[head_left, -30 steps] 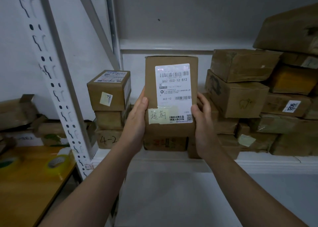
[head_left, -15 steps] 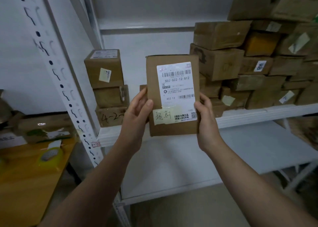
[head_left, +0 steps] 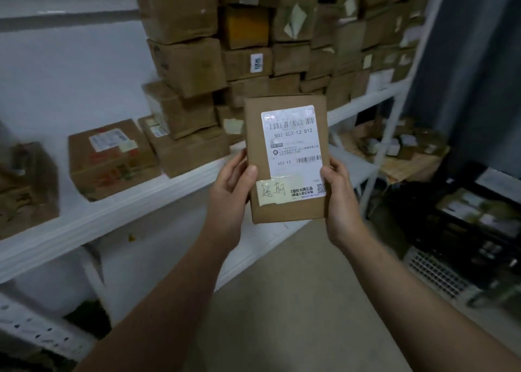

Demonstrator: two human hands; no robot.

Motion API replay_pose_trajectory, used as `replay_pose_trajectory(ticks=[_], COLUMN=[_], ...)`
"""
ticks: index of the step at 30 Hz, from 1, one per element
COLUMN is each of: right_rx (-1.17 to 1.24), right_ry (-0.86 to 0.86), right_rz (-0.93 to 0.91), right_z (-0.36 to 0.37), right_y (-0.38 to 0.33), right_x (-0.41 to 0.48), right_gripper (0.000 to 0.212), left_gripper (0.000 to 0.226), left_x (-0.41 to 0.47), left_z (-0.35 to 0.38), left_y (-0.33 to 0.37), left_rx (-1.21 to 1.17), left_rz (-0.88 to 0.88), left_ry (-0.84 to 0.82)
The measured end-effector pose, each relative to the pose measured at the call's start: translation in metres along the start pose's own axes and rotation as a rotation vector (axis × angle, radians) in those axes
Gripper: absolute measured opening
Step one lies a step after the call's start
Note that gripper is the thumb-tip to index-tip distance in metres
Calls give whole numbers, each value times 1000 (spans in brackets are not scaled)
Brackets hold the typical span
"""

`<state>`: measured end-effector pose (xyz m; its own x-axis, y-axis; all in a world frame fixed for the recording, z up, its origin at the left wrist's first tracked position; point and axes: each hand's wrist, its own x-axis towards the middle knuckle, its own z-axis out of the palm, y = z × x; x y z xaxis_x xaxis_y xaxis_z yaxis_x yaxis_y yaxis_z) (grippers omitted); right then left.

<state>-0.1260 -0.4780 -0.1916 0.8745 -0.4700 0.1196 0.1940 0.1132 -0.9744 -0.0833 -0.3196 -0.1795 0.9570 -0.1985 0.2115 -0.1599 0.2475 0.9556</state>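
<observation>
Left hand [head_left: 231,191], right hand [head_left: 341,202] round parcel [head_left: 290,211] (upright)

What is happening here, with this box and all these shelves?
A person holds a small cardboard box upright in the air with both hands. The left hand grips its left edge and the right hand grips its right edge. Its white shipping label and a handwritten yellow note face the camera. Behind it, a white shelf bears many stacked boxes. The held box touches neither.
</observation>
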Motion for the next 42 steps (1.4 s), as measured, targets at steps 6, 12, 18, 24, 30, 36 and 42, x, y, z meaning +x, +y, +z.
replay_pose_trajectory(ticks=[6,12,18,24,30,36,42], right_rx=[-13,-49,-52,-9,45,15,-21], right_ry=[187,264,267,302,450,589,726], right_rz=[51,117,117,192,315,417,528], right_z=[-168,-319,-416,-470,-514,-566,-643], right_y=[-7,-17,-7,26,71,106,131], right_x=[37,61,88,155,233,297,326], right_gripper=[30,62,58,60,72,49,44], left_gripper=[39,23,17,26,23,27,35], left_x=[19,27,45,105,189,242,258], left_z=[166,322,423,486,549,612,690], left_y=[-66,-117,-159,-211,-285,-358,-435], left_rx=[-76,-102,-58,100,233,412,512], left_rz=[-122,-203,-262,-254,-424,-575,-665], left_ry=[-143,-237,-308,-438,-604,-729,-894])
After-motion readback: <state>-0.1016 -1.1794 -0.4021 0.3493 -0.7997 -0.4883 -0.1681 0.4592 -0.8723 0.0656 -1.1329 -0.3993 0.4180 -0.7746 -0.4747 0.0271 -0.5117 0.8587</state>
